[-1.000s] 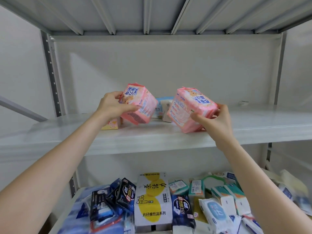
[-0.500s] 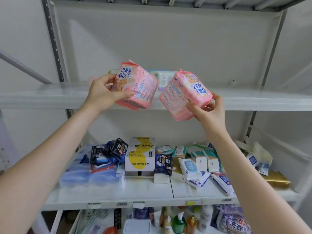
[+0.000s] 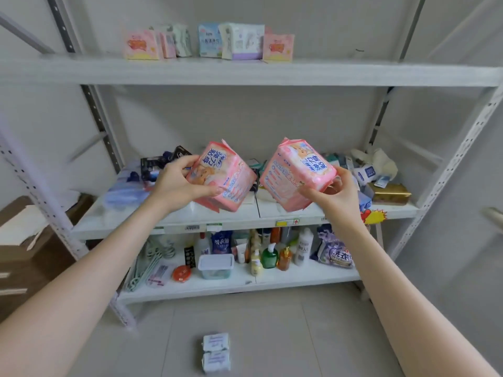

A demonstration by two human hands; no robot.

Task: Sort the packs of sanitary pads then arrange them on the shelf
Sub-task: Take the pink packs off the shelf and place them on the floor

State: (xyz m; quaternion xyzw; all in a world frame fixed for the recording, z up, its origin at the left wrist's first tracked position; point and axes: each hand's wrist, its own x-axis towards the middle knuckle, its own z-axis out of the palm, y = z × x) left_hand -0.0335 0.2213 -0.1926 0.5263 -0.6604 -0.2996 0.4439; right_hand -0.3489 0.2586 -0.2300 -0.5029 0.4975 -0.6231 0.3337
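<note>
The left hand (image 3: 178,183) gripped the left pack (image 3: 228,175) from its 9 o'clock side, thumb laid across the lower front and fingers curled over the upper edge. The right hand (image 3: 336,198) grasped the right pack (image 3: 295,172) from about 4 o'clock, thumb on the front and fingers wrapped round the lower right corner. Both pink packs hung in the air in front of the middle shelf (image 3: 299,213), side by side and just apart, touching no board. Each was tilted rather than upright, sealed flap near 12 o'clock and printed face toward the camera; the true long axis was hard to read from this angle. The top shelf (image 3: 245,73) lay well above, and the row (image 3: 209,42) of packs standing on it sat at 12 o'clock from the left hand and nearer 11 o'clock from the right. The coming move was probably a lift toward 12 o'clock, with each pack turned upright on the way. The right hand looked closer to the stretch of board showing at 3 o'clock of the row. The left hand would have to work in beside packs already standing. Two floor packs (image 3: 216,352) lay at 6 o'clock, not yet shelved.
</note>
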